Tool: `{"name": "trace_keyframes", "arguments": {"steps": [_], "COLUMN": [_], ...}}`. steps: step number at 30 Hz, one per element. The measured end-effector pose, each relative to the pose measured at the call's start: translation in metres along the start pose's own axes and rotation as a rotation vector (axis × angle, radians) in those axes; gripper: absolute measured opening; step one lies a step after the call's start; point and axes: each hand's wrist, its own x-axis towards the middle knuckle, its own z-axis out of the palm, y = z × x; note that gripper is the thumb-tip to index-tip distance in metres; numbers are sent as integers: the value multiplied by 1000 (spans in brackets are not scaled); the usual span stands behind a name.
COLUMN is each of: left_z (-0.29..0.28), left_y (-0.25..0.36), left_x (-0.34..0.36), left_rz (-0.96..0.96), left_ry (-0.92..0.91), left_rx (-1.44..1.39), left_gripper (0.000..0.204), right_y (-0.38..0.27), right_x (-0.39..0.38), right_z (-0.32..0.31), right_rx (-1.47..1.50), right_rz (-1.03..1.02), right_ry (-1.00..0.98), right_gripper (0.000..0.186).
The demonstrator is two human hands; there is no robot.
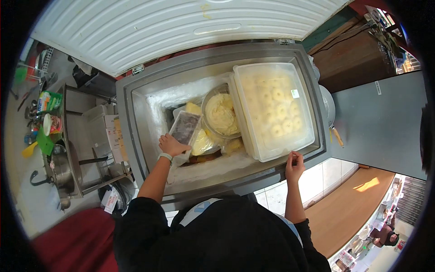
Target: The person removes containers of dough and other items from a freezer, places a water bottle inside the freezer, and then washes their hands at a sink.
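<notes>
An open chest freezer (134, 136) stands before me, frost on its inner walls. My left hand (172, 146) reaches in and is closed on the near end of a clear plastic container (186, 127) with dark contents, which lies at a slant. Beside it sit a round bowl (221, 113) of pale yellow food and a plastic-wrapped yellow pack (201, 143). A large lidded translucent box (272, 147) of ring-shaped pale pieces fills the right side. My right hand (294, 165) is at that box's near edge, fingers curled; whether they grip it is hidden.
The freezer's ribbed white lid (181, 31) is raised at the back. A metal rack (74, 136) with pots and utensils stands left. On the right are a grey table (378, 118) and a brown counter (349, 208). Another person (387, 235) is far off at lower right.
</notes>
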Motion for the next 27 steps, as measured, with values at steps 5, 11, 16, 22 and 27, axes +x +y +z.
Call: {"name": "trace_keyframes", "arguments": {"steps": [5,11,16,22,27], "left_z": [-7,-28,-72,-133,-157], "left_y": [-14,-24,-29,-58,-87], "left_x": [-26,-89,-132,-124,-76], "left_rz": [17,76,247,193,-71], "left_ry": [-22,-31,172,422,579], "left_rx": [-2,-72,-125,-235,-410], "left_gripper": [99,101,100,104,100], "right_y": [-1,0,4,8,4], "right_x": [0,2,0,1,1], "right_z": [2,0,-1,1,2], "right_rx": [47,25,44,48,69], "right_rz": [-14,-4,2,2,-39], "right_ry": [14,-32,-66,-88,-61], "right_gripper": [10,10,11,11,10]}}
